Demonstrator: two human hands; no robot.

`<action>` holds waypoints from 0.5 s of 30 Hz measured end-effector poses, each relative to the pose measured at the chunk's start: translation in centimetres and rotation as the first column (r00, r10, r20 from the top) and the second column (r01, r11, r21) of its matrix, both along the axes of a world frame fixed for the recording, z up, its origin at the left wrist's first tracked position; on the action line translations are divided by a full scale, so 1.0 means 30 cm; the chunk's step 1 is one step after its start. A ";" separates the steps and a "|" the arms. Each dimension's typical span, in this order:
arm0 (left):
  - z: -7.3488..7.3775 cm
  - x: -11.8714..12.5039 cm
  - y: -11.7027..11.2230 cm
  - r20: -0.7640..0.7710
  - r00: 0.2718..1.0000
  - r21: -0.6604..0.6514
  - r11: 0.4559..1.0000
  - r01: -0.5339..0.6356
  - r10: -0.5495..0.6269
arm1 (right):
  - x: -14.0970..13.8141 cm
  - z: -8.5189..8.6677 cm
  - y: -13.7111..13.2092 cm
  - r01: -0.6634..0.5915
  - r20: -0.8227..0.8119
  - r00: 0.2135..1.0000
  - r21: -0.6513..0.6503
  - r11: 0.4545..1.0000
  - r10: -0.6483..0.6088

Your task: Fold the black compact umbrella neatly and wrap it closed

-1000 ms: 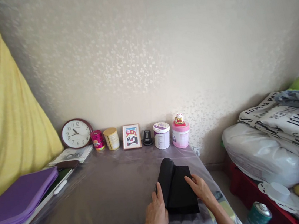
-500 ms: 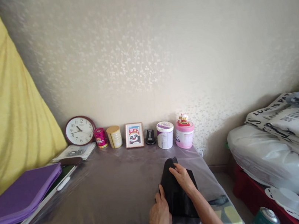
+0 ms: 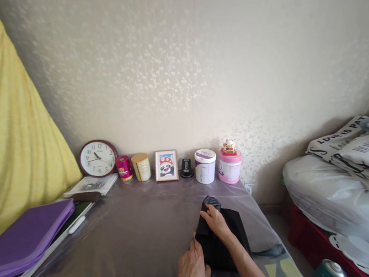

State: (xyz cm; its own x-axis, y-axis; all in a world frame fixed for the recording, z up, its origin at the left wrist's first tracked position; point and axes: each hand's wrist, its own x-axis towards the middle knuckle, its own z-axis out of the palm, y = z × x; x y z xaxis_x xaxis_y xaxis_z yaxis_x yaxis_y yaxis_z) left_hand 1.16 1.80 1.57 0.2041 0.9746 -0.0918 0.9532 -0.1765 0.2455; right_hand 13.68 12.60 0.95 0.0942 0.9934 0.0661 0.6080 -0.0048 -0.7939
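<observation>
A limp black fabric piece [image 3: 234, 228] lies near the front right of the table; I cannot tell its exact kind. Its top edge is turned over and shows a greyer, shinier side. My right hand [image 3: 216, 221] is closed on that upper part, thumb and fingers pinching the cloth. Down at the left edge, my left hand [image 3: 192, 267] grips the side of the same fabric, its fingertips partly hidden. Just right of the cloth, a dark flat item [image 3: 270, 251] rests at the table's edge, too unclear to name.
Along the wall stand a clock [image 3: 98, 158], a pink tin [image 3: 124, 168], a yellow-lidded can [image 3: 141, 168], a panda picture frame [image 3: 166, 166] and two tubs [image 3: 206, 166]. Purple folders [image 3: 28, 231] lie left. Beyond the right edge are a stuffed white bag [image 3: 335, 199] and a spray can [image 3: 329, 271].
My right hand has drawn the upper part of the black fabric down and left, folding it over. The left hand has shifted slightly left, still at the fabric's edge.
</observation>
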 end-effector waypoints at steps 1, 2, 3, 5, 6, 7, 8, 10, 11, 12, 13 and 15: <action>0.007 -0.008 -0.002 0.013 1.000 0.000 1.000 0.008 -0.008 | -0.002 0.003 -0.001 0.004 0.020 1.000 0.007 1.000 -0.004; 0.015 -0.016 -0.005 0.025 1.000 -0.003 1.000 0.018 -0.018 | -0.004 0.005 -0.003 0.004 0.036 0.999 0.014 1.000 -0.004; 0.023 -0.024 -0.009 0.035 0.999 -0.008 1.000 0.028 -0.028 | -0.005 0.007 -0.005 -0.001 0.047 0.999 0.021 1.000 0.000; 0.034 -0.041 -0.019 0.043 0.998 -0.033 0.999 0.042 -0.041 | -0.007 0.010 -0.009 -0.028 0.041 0.999 0.028 0.999 0.027; 0.037 -0.048 -0.024 0.045 0.998 -0.045 0.998 0.049 -0.047 | -0.008 0.011 -0.011 -0.050 0.023 0.998 0.029 0.998 0.050; 0.039 -0.056 -0.028 0.049 0.997 -0.051 0.997 0.055 -0.053 | -0.009 0.013 -0.014 -0.076 -0.007 0.997 0.028 0.997 0.076; 0.039 -0.062 -0.033 0.053 0.997 -0.050 0.997 0.060 -0.057 | -0.010 0.015 -0.016 -0.103 -0.046 0.994 0.026 0.994 0.104; 0.037 -0.068 -0.040 0.049 0.997 -0.010 0.998 0.055 -0.054 | -0.014 0.020 -0.023 -0.158 -0.125 0.979 0.026 0.987 0.160; 0.036 -0.068 -0.042 0.035 0.998 0.034 0.999 0.042 -0.044 | -0.017 0.024 -0.027 -0.185 -0.152 0.970 0.031 0.982 0.187; 0.036 -0.064 -0.044 0.018 0.999 0.090 0.996 0.028 -0.030 | -0.020 0.028 -0.032 -0.208 -0.161 0.964 0.039 0.977 0.211; 0.037 -0.057 -0.044 0.003 1.000 0.152 0.988 0.019 -0.020 | -0.024 0.032 -0.037 -0.224 -0.149 0.962 0.052 0.973 0.230; 0.040 -0.035 -0.041 0.002 1.000 0.261 0.965 0.028 -0.030 | -0.030 0.038 -0.045 -0.254 -0.077 0.963 0.080 0.964 0.260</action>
